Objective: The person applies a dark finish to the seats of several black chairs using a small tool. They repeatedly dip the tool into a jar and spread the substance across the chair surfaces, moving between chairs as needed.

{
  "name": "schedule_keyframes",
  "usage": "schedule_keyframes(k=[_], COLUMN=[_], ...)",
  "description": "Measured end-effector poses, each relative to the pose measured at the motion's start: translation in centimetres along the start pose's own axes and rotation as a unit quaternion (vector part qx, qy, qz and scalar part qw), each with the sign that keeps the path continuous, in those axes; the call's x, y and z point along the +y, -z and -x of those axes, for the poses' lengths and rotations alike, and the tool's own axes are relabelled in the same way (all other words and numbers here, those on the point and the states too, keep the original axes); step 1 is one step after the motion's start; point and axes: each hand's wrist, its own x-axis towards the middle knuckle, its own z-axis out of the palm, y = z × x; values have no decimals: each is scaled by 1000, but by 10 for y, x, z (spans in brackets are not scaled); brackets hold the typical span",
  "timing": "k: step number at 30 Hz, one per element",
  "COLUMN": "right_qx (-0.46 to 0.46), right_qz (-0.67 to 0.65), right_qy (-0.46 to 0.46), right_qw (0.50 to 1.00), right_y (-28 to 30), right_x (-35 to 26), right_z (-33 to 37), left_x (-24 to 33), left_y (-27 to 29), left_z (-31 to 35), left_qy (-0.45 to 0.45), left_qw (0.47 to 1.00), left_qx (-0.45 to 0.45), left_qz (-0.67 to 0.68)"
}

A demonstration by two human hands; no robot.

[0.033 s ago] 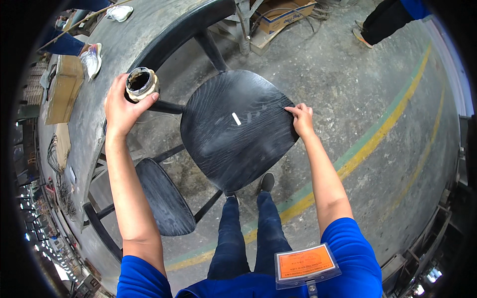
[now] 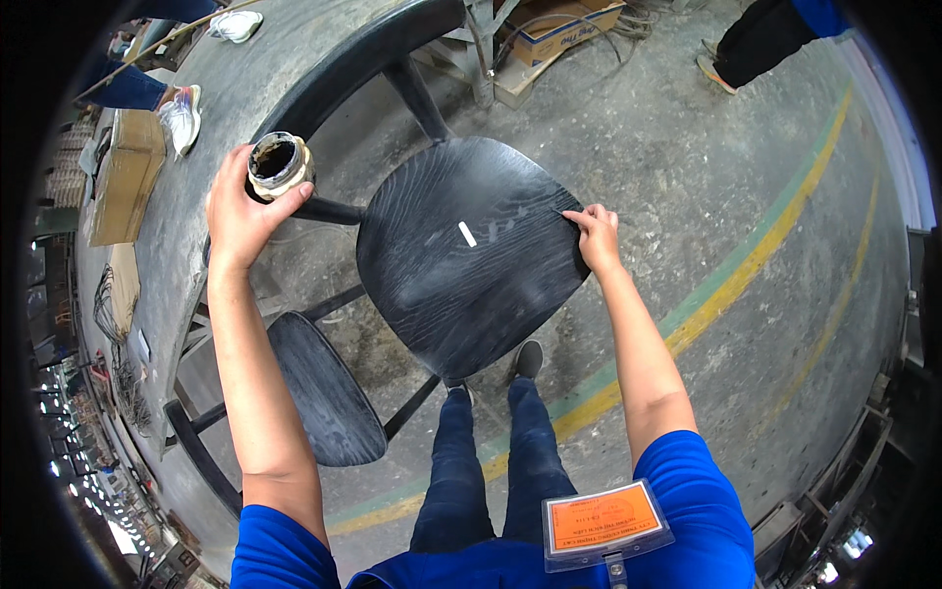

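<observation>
My left hand [image 2: 241, 211] is wrapped round a small clear jar [image 2: 278, 165] with dark stuff inside and pale smears down its side. The jar is held up beside the backrest of a black wooden chair [image 2: 432, 285]. At the right edge of the round, grained seat, my right hand [image 2: 597, 236] has its fingers drawn together in a pinch, the tips touching or just over the surface. Whatever they hold, if anything, is too small to make out. A short white strip [image 2: 467, 234] lies near the middle of the seat.
A second black chair [image 2: 324, 393] stands to the lower left, partly behind my left forearm. Cardboard boxes sit at the far left [image 2: 130, 177] and at the top [image 2: 564, 31]. Other people's feet show at the upper left [image 2: 182, 120] and upper right [image 2: 716, 74]. Yellow lines [image 2: 746, 280] cross the concrete floor.
</observation>
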Motion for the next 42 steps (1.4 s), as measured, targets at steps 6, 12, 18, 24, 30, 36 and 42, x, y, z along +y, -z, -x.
schedule_keyframes(k=[6, 12, 18, 24, 30, 36, 42], right_qx=[27, -22, 16, -130, -122, -103, -148], right_qz=[39, 34, 7, -2, -106, -4, 96], right_qy=[3, 14, -19, 31, 102, 117, 115], right_qw=[999, 999, 1000, 991, 982, 988, 978], right_y=[-7, -4, -4, 3, -42, -84, -91], right_x=[-7, -10, -4, -23, -100, -147, -150], right_z=[12, 9, 2, 0, -3, -7, -10], left_x=[-6, -4, 0, 0, 1, 9, 8], left_y=[-2, -1, 0, -3, -3, -3, -5], left_z=[0, 0, 1, 2, 5, 10, 10], left_qy=[-2, -1, -6, -14, -9, -11, -8], left_qw=[1000, 1000, 1000, 998, 998, 997, 997], left_qx=[3, -10, -1, 28, 33, 45, 63], left_qz=[8, -2, -17, -48, -59, -65, -43])
